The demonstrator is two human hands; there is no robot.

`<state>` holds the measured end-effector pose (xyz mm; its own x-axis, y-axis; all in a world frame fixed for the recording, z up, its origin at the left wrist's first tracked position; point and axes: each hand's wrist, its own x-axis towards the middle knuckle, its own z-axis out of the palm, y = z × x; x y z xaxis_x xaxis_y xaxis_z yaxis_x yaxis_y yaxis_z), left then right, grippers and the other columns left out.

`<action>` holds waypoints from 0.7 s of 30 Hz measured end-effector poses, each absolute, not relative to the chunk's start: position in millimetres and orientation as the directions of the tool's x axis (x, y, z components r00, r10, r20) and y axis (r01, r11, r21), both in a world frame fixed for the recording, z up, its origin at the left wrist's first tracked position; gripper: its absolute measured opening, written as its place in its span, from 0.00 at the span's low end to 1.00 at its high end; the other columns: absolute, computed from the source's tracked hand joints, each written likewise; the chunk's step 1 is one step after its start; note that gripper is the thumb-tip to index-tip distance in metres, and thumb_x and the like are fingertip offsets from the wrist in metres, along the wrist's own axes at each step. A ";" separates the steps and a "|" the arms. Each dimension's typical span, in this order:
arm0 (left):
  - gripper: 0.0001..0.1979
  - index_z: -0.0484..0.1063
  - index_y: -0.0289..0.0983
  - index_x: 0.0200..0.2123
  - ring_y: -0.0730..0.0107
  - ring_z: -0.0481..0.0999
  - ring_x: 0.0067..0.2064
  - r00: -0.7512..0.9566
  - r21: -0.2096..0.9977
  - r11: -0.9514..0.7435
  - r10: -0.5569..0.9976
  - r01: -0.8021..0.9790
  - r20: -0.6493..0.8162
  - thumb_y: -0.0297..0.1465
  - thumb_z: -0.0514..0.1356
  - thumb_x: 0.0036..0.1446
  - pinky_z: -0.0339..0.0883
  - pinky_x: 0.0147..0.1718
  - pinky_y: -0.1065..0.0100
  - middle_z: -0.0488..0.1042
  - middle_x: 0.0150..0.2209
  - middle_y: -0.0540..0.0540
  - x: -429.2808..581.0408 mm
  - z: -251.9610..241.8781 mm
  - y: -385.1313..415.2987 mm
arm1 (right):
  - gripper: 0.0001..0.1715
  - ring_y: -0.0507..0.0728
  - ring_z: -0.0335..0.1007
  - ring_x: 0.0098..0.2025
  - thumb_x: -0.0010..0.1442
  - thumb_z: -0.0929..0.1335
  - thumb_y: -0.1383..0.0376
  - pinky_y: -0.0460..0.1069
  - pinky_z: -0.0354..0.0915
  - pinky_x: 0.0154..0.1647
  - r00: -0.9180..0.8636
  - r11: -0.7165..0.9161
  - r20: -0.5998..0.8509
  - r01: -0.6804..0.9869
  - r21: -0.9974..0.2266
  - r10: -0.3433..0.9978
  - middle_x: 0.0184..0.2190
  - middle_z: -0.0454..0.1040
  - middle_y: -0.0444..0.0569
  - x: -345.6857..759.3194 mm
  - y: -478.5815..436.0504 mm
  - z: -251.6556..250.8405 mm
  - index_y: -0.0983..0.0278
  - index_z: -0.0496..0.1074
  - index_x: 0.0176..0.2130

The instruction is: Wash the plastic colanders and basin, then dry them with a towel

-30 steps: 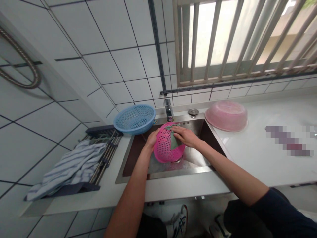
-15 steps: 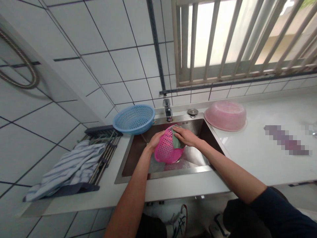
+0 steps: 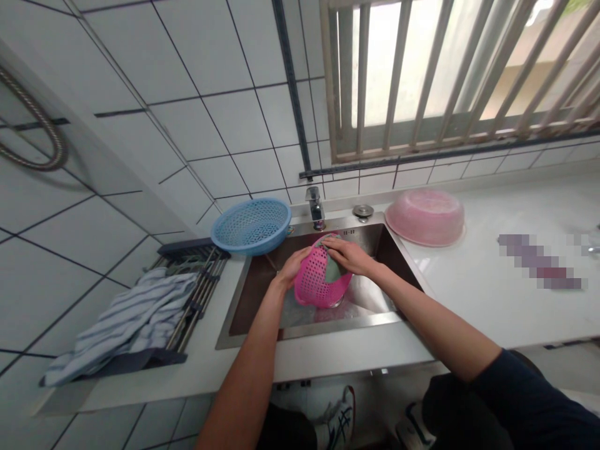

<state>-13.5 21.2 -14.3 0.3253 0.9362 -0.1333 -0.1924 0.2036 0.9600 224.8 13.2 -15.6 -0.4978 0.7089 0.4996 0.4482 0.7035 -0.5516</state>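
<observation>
A pink plastic colander [image 3: 312,281] with round holes is tilted over the steel sink [image 3: 262,322], its inside facing up. My left hand [image 3: 294,265] is closed on its left rim. Against the inner wall on the right, my right hand [image 3: 347,254] presses a green cloth [image 3: 334,270], its fingers closed over the top of it at the far rim. The cloth's upper part is hidden under those fingers. Just behind the colander stands the chrome faucet [image 3: 315,209].
A blue basket [image 3: 253,226] rests on the sink's back left corner. A pink basin [image 3: 425,217] lies upside down on the counter [image 3: 473,287] to the right, near a metal drain strainer [image 3: 363,211]. At left, a striped towel [image 3: 134,319] covers part of a rack [image 3: 199,306].
The colander has tipped a little and shifted slightly within the sink. My right hand and the green cloth have moved slightly along its inner wall; my left hand keeps its hold.
</observation>
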 end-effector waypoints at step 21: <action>0.13 0.83 0.32 0.44 0.57 0.85 0.45 0.311 0.918 0.315 0.921 -0.241 -0.235 0.37 0.70 0.63 0.74 0.56 0.57 0.86 0.43 0.38 -11.9 -11.8 20.0 | 0.29 0.64 0.61 0.76 0.77 0.61 0.61 0.67 0.57 0.78 -0.625 0.778 0.472 0.424 -0.463 0.622 0.72 0.67 0.58 206.7 -0.3 -19.5 0.63 0.68 0.72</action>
